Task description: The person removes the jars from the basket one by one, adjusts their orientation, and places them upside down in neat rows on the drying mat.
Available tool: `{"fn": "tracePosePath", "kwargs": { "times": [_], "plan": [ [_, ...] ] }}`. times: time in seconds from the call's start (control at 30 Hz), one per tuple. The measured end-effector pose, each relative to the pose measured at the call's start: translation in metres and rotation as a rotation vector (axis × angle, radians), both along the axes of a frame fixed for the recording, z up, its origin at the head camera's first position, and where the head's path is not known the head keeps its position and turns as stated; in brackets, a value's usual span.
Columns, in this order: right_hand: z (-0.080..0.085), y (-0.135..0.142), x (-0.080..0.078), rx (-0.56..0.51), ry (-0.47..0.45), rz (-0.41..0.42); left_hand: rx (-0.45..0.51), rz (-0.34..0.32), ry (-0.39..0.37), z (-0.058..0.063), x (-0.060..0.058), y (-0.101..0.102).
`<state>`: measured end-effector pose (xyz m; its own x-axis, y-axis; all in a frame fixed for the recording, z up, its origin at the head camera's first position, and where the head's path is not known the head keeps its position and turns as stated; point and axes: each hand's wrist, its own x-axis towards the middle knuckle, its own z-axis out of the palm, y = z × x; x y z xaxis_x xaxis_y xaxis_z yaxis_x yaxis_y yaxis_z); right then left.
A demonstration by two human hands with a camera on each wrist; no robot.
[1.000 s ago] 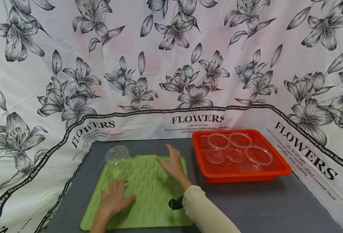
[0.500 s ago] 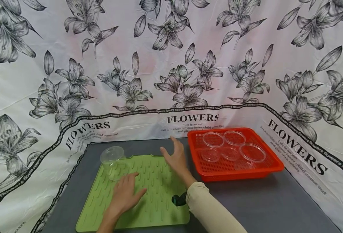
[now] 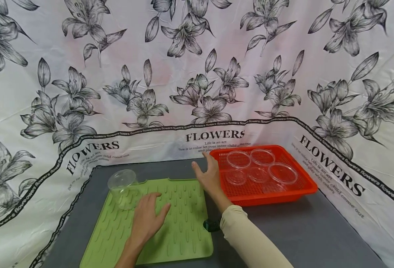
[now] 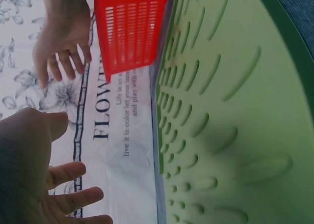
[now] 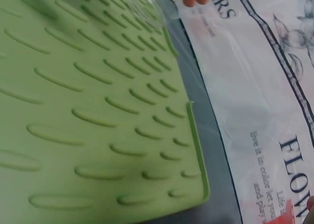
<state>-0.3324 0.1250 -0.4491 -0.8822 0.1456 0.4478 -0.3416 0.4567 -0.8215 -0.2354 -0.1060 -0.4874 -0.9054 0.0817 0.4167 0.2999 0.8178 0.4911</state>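
Observation:
Over the green ridged mat (image 3: 173, 223) my left hand (image 3: 146, 219) is held with relaxed, spread fingers and nothing in it. Just beyond it at the mat's back left corner stands a clear plastic cup (image 3: 123, 182), its far rim facing up. My right hand (image 3: 211, 176), also without anything in it, reaches past the mat's right edge and overlaps the left side of the red basket (image 3: 267, 199) in the head view. Several clear cups (image 3: 282, 174) stand inside that basket. Both hands appear in the left wrist view, the left (image 4: 59, 184) nearer, the right (image 4: 66, 44) beside the basket.
A grey tabletop (image 3: 267, 230) lies under the mat and basket. Behind it hangs a white flower-print cloth (image 3: 170, 85), which also runs along both sides. A small black device (image 3: 211, 225) sits at the right wrist.
My right hand has moved right, from over the mat to the basket's left side. The left hand has shifted right and forward, away from the mat's left side. The head view has swung slightly right.

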Motion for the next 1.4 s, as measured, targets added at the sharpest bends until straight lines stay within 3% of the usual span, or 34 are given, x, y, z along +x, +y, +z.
{"fn": "tracePosePath", "kwargs": {
  "times": [0.2,0.5,1.0,1.4],
  "plan": [
    [0.005,0.020,-0.003,0.021,0.050,-0.132,0.029,-0.013,-0.002,0.001,-0.002,0.009],
    [0.000,0.060,-0.005,0.153,0.040,-0.340,0.045,-0.021,0.004,0.002,-0.003,0.019],
    [-0.001,0.104,-0.008,0.282,-0.073,-0.460,0.060,-0.051,0.015,0.002,-0.004,0.021],
    [0.001,0.136,-0.014,0.414,-0.162,-0.450,0.067,-0.052,0.008,0.000,-0.004,0.017]
  ]
}}
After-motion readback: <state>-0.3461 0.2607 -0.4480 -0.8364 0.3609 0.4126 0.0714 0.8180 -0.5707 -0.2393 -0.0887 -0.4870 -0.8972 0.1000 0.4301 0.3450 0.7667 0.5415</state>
